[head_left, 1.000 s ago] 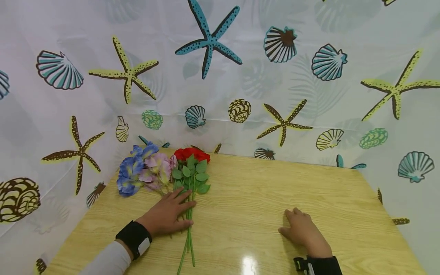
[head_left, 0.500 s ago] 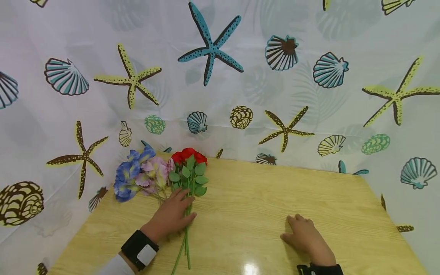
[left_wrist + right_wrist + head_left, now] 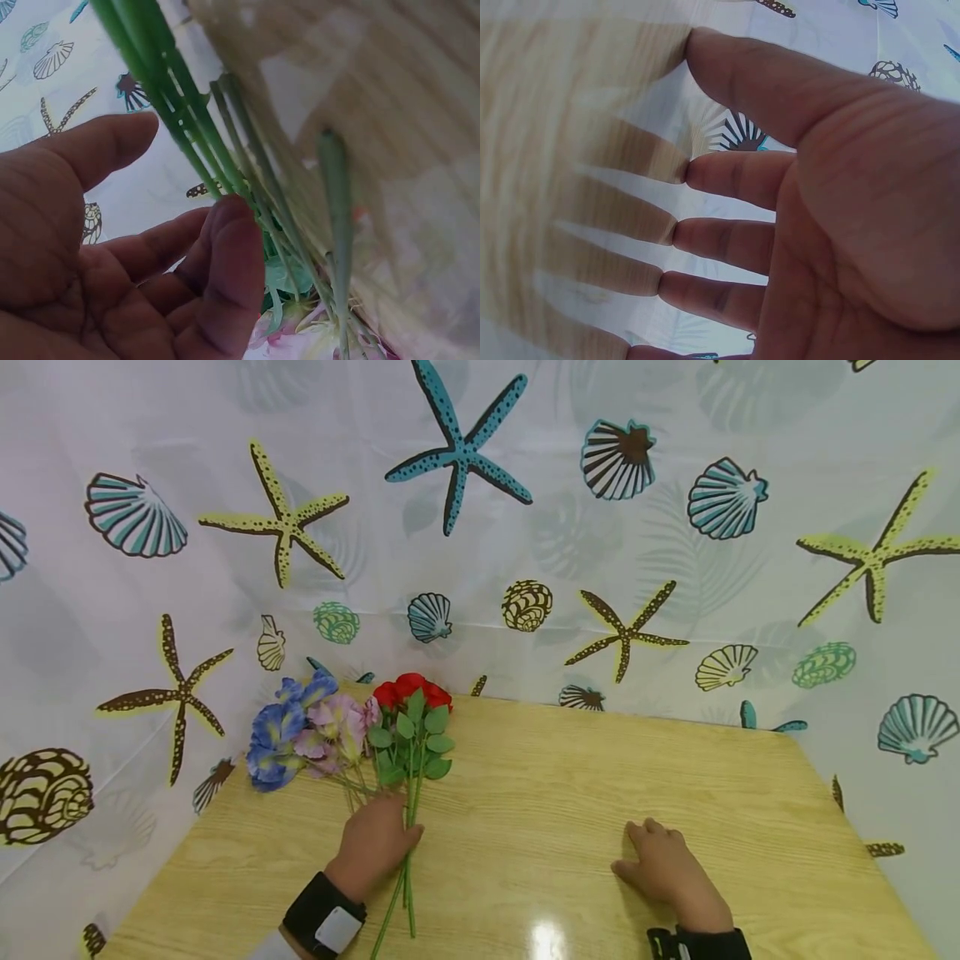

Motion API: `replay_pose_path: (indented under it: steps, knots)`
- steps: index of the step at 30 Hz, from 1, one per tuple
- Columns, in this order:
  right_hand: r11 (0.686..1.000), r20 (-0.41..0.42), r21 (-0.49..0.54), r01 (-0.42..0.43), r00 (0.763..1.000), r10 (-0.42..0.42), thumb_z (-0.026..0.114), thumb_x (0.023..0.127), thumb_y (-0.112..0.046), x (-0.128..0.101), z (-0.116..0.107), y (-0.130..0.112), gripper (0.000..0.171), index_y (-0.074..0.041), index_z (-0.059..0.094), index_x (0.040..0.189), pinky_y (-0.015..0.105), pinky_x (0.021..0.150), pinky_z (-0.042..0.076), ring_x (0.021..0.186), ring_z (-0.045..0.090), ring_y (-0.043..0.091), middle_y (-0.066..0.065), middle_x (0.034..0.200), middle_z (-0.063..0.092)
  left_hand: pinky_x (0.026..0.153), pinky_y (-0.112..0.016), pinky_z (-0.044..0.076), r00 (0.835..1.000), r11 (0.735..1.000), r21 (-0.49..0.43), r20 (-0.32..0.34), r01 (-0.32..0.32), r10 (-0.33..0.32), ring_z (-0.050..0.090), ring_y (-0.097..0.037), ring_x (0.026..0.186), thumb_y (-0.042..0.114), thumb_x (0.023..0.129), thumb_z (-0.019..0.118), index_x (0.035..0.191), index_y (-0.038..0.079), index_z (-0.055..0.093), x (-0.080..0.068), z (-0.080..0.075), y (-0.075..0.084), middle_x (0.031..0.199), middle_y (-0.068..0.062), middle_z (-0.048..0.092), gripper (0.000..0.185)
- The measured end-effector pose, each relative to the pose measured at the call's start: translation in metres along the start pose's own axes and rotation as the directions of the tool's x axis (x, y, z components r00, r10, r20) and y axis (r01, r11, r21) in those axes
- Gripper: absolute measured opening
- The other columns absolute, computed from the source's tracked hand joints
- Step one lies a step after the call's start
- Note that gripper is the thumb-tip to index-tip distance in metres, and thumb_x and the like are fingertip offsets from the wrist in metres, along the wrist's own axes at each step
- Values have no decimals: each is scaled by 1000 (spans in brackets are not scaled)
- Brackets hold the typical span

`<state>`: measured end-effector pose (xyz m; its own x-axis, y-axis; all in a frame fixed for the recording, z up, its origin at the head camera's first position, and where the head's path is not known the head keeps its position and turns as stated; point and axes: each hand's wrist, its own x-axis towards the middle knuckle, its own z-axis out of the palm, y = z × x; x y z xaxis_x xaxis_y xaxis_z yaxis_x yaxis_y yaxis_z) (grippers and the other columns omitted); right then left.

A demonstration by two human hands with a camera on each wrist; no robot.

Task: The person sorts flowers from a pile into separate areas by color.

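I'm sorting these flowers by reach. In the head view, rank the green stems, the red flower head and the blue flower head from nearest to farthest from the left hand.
1. Green stems: under the left hand.
2. Red flower head: straight beyond, near the table's far edge.
3. Blue flower head: far left. It is roughly as far as the red; too close to call.

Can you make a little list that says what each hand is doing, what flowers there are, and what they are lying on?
left hand: fingers curling round the green stems
right hand: resting flat on the wooden table, holding nothing
flowers: red roses, pink flowers, blue flowers, lying on the table
behind: curtain with shells and starfish
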<state>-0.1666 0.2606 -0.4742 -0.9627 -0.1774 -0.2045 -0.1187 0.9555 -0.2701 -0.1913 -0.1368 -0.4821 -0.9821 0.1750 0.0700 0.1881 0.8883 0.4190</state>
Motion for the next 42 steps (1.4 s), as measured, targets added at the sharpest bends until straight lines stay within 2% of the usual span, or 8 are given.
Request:
replay_pose_path:
  steps: [5,9,18,21,28,32,37,42]
  knots:
    - [1000,9,1,-8,1000,8,74,89,-32,1,0,-1,67,13,52,134,69,97,36,119,40,66,44,135,42,66,-48,52,1000,999,50,-8,-18,19,65,-35,81,16,85,78,108,-5,67,-1,4,-2,90,-17,66,33]
    - [1000,20,2,-18,1000,18,74,89,-32,1,0,-4,68,14,51,134,69,97,36,120,39,67,45,136,40,64,-47,52,1000,1000,-12,-23,-12,11,65,-36,77,4,87,71,104,-6,67,0,5,-6,85,-16,65,20]
    - [1000,18,1,-30,999,30,73,89,-30,0,-1,-8,67,14,51,134,68,96,37,119,40,66,44,136,41,84,-54,50,999,982,-183,10,45,-44,62,-45,103,-6,86,60,121,-13,61,7,5,-17,112,-28,65,36]
    - [999,21,2,-39,999,39,73,89,-30,-1,-1,-9,67,14,51,134,68,96,37,119,40,66,44,136,41,85,-55,50,997,975,-211,27,73,-69,61,-46,105,-6,87,56,124,-13,60,8,5,-19,116,-28,64,38]
    - [999,32,5,-37,999,37,73,89,-31,-1,0,-8,67,14,51,134,68,96,37,119,39,66,44,136,40,59,-42,48,995,965,-243,30,100,-96,64,-31,71,-4,90,58,128,-10,57,5,-1,-18,87,-16,69,39]
    - [999,31,9,-32,999,32,72,90,-30,0,0,-7,67,14,50,135,69,97,36,120,38,67,45,137,40,54,-35,43,995,952,-289,16,102,-101,57,-19,61,-2,91,61,130,-7,56,5,-1,-17,76,-6,64,39]
    - [999,30,4,-37,999,37,72,90,-30,1,-1,-7,67,14,50,135,69,97,36,121,38,66,44,137,39,53,-33,40,996,921,-381,-2,82,-89,50,-15,55,1,94,64,133,-5,55,7,-1,-12,74,-3,59,41]
    - [999,29,12,-40,999,39,72,90,-30,0,-4,-5,67,14,50,134,69,96,37,120,38,67,44,137,39,56,-34,43,996,887,-455,16,86,-89,51,-13,57,3,95,63,134,-1,55,12,-2,0,88,-4,62,40]
